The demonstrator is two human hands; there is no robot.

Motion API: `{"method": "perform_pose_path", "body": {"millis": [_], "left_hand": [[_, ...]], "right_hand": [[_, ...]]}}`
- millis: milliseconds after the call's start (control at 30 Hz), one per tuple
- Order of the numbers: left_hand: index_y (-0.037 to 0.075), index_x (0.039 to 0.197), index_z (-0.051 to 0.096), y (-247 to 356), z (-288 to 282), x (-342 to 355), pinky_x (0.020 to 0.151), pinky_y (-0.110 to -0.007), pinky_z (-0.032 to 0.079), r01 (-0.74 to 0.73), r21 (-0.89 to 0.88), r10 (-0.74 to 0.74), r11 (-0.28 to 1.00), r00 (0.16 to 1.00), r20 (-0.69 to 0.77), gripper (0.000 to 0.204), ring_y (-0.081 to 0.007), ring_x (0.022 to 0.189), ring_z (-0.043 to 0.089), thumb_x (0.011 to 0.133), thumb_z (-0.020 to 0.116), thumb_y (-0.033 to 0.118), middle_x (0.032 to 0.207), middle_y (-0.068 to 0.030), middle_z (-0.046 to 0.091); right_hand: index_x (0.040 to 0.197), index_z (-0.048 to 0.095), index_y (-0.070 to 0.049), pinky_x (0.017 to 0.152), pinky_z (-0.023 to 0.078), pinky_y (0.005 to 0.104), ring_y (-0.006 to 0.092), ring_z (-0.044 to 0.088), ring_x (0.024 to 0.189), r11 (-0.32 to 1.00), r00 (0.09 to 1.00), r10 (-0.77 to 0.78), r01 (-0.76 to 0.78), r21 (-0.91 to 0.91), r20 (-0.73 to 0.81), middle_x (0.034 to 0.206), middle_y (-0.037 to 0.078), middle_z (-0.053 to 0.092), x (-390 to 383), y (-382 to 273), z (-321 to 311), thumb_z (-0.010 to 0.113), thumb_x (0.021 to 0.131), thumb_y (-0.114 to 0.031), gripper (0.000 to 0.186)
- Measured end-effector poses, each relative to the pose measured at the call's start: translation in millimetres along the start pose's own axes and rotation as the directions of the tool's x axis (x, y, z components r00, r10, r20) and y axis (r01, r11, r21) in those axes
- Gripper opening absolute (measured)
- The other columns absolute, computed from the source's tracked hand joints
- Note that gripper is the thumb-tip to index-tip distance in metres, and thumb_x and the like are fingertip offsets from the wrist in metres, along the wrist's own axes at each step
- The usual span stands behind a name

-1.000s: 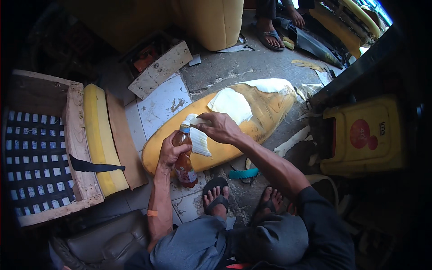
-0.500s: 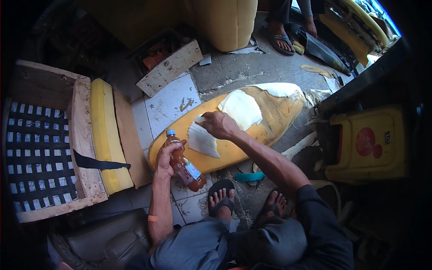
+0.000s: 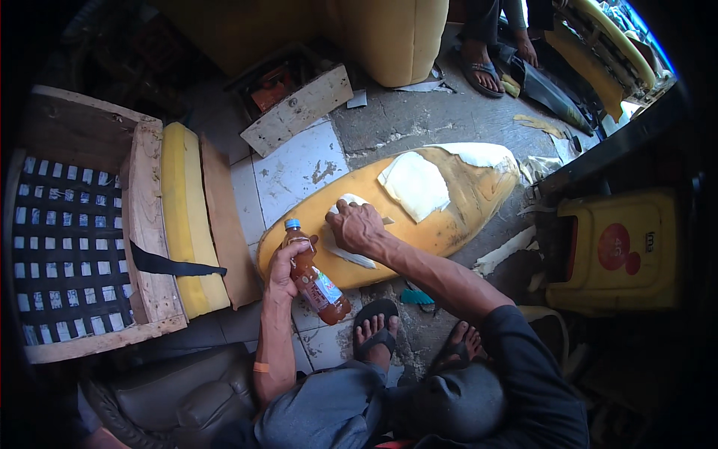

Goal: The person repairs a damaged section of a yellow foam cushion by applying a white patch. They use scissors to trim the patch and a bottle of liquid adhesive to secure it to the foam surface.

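The fingers of the right hand point(image 3: 357, 227) are curled, knuckles up, over a thin white piece point(image 3: 350, 257) on a long yellow foam cushion point(image 3: 426, 251). The white piece lies directly beneath the fingers and shows beyond them on the far and near sides; whether they pinch it or only press on it I cannot tell, as the back of the hand hides the tips. A small pale tip pokes out on the right of this hand, too little of it showing to name.

The left hand point(image 3: 284, 266) is clamped around the upper part of a clear bottle point(image 3: 321, 290) of reddish-brown liquid, thumb and fingers closed about it just below the blue cap point(image 3: 292, 224). The bottle tilts, cap toward the cushion, base toward the person's feet.

Beyond the right hand, a second white sheet point(image 3: 415, 187) lies flat on the cushion, apart from the fingers, and another white patch point(image 3: 479, 154) covers its far right edge. A teal strip point(image 3: 416, 296) lies on the floor beside the cushion's near edge. Farther out stand a wooden frame point(image 3: 153, 224) with black webbing on the left and a yellow plastic container point(image 3: 583, 277) on the right.
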State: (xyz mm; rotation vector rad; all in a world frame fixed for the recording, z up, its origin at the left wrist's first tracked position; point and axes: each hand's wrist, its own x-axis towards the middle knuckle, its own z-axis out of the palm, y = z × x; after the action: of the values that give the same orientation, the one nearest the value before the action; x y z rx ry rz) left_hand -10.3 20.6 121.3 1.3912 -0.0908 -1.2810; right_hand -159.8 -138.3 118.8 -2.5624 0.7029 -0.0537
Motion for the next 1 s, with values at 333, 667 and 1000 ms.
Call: {"method": "perform_pose_path", "body": {"millis": [333,667,1000], "left_hand": [[0.001,0.120,0.063,1,0,-6,0.077,-0.032,0.056,-0.040,-0.012,0.040,0.999,0.999,-0.037,0.043,-0.0152,0.089,0.065,0.081,0.074,0.017,0.116,-0.0129,0.072],[0.005,0.122,0.060,-11,-4,-12,0.075,-0.034,0.057,-0.010,-0.009,0.010,1.000,1.000,0.003,0.043,-0.0160,0.092,0.065,0.082,0.074,0.016,0.117,-0.0128,0.072],[0.007,0.116,0.062,-13,1,-16,0.085,-0.035,0.055,-0.090,0.069,0.087,0.994,0.995,0.048,0.037,-0.0176,0.097,0.065,0.082,0.074,0.015,0.114,-0.0138,0.071]], "right_hand": [[0.092,0.077,-0.018,0.094,0.042,0.0437,0.0234,0.057,0.112,0.901,0.944,-0.318,0.329,-0.281,0.086,0.109,0.007,0.061,-46,-7,2,0.056,0.093,-0.024,0.022],[0.095,0.073,-0.023,0.084,0.043,0.0403,0.0226,0.057,0.106,0.878,0.936,-0.340,0.350,-0.327,0.091,0.108,0.007,0.057,-93,15,-7,0.062,0.089,-0.024,0.013],[0.102,0.072,-0.021,0.087,0.041,0.0416,0.0231,0.055,0.109,0.919,0.960,-0.276,0.280,-0.276,0.054,0.109,0.008,0.055,-145,38,-14,0.061,0.089,-0.024,0.017]]}}
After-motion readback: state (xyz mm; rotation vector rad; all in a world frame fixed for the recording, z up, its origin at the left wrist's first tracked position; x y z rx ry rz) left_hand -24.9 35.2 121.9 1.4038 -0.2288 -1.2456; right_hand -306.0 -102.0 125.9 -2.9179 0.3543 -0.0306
